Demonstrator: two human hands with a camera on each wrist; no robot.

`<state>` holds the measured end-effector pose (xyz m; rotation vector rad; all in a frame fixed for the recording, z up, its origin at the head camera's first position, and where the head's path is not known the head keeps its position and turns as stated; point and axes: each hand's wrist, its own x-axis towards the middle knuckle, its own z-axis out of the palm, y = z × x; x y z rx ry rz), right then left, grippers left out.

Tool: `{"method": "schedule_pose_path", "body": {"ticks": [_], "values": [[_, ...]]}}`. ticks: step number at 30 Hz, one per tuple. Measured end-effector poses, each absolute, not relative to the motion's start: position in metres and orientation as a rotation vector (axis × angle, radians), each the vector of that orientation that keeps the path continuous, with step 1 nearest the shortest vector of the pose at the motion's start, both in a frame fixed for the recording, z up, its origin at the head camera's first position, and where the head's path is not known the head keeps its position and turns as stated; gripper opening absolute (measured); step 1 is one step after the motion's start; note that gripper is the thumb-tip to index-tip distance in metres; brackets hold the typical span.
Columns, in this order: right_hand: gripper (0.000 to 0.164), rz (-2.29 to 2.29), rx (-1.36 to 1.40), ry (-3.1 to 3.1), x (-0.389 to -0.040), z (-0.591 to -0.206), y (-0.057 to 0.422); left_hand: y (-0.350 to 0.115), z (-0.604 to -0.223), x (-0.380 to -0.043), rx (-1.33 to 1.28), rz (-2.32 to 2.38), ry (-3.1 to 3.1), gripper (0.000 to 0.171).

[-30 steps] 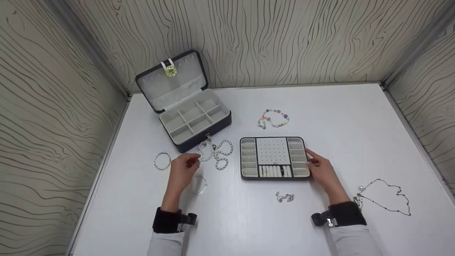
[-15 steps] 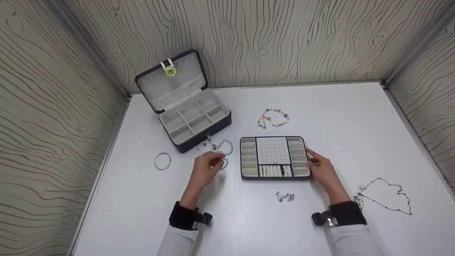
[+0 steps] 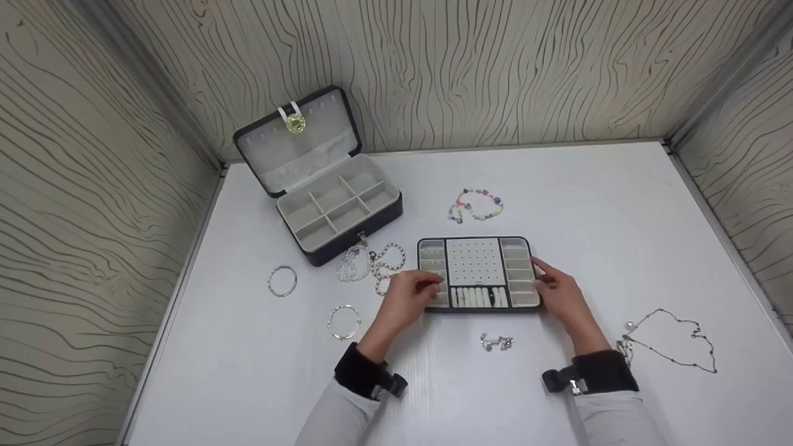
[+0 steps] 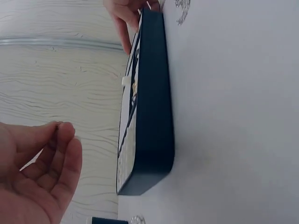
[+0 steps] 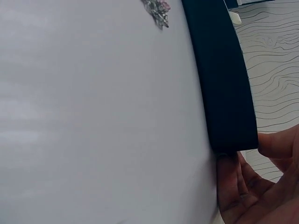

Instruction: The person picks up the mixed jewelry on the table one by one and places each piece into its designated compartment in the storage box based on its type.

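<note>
My left hand (image 3: 409, 300) is over the left-hand compartments of a dark-rimmed jewelry tray (image 3: 477, 310). In the left wrist view its thumb and forefinger tips (image 4: 65, 128) meet in a pinch, a tiny dark speck showing between them; what it is I cannot tell. My right hand (image 3: 560, 300) holds the tray's right end, with a finger at the rim and others low against the side in the right wrist view. The tray has small side compartments, a perforated white panel (image 3: 476, 263) and white ring rolls (image 3: 477, 297) bearing a few rings.
An open jewelry box (image 3: 341, 238) with bare compartments stands back left. Around the tray lie bead strands (image 3: 354, 263), two bracelets (image 3: 282, 281), a colourful beaded bracelet (image 3: 483, 204), a small silvery chain piece (image 3: 497, 342) and a necklace (image 3: 672, 359). Patterned walls (image 3: 396, 74) border the table.
My left hand has moved right, from beside the bead strands to over the tray's left compartments, uncovering the lower bracelet. My right hand has stayed on the tray's right end.
</note>
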<state>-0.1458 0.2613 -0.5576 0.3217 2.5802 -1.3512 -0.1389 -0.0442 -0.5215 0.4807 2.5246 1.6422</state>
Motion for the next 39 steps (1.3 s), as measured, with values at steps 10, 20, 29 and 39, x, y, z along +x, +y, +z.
{"method": "schedule_pose_path", "body": {"ticks": [10, 20, 29, 39], "values": [[0.052, -1.344, 0.318, 2.57, -0.146, -0.559, 0.26, -0.006, -0.526, -0.14, 0.562, 1.455, 2.544, 0.014], [0.052, -1.352, 0.317, 2.571, -0.145, -0.557, 0.258, 0.011, -0.533, -0.145, 0.485, 1.349, 2.562, 0.014], [0.052, -1.39, 0.283, 2.596, -0.145, -0.557, 0.259, 0.019, -0.538, -0.148, 0.429, 1.247, 2.626, 0.015], [0.052, -1.376, 0.284, 2.586, -0.145, -0.557, 0.261, 0.02, -0.541, -0.148, 0.451, 1.181, 2.709, 0.012]]}}
